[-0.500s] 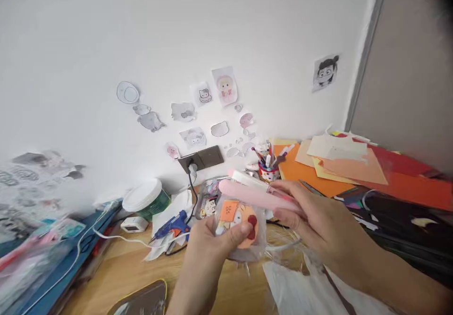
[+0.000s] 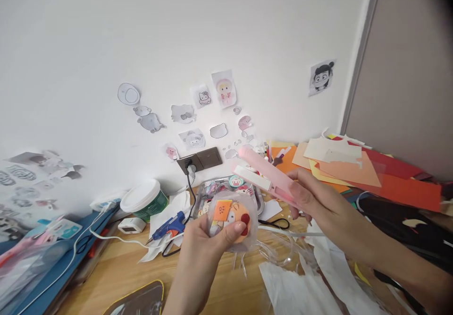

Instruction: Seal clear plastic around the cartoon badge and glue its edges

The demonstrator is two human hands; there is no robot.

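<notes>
My left hand [image 2: 208, 249] grips a clear plastic bag [image 2: 254, 234], its thumb across the front. Inside lies an orange character piece [image 2: 235, 211] with a dark red nose and a small orange square tag bearing a paw print. To the right, my right hand [image 2: 314, 197] is wrapped around the handle of a pink hair straightener [image 2: 272, 178] with white inner plates. The straightener's two arms are spread apart, pointing up and left. They are above and behind the bag, not around it.
A metal tray [image 2: 260, 201] of character pieces lies behind the bag. To its left are a blue glue gun [image 2: 173, 225], a white-lidded tub [image 2: 145, 199] and a white cable [image 2: 120, 240]. Coloured paper [image 2: 354, 164] and white scraps [image 2: 293, 286] lie right.
The straightener has swung up and away from the top of the bag, and its arms have spread wider. My left hand with the bag has shifted slightly left and down.
</notes>
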